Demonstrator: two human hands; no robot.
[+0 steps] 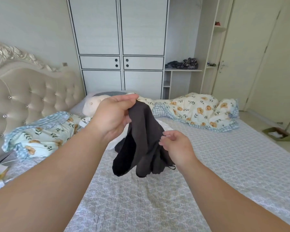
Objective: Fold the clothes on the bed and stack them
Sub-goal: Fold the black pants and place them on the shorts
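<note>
A dark grey-black garment (141,141) hangs crumpled above the middle of the bed (224,164). My left hand (114,116) grips its top edge and holds it up. My right hand (176,146) is lower and to the right, its fingertips pinching the garment's right side. Behind the dark cloth a white garment (164,125) lies on the sheet, mostly hidden.
A floral quilt (199,111) is bunched along the far side of the bed, with a floral pillow (40,136) by the tufted headboard (23,101). A white wardrobe (119,47) stands beyond, a door (241,64) at right, a box (278,133) on the floor.
</note>
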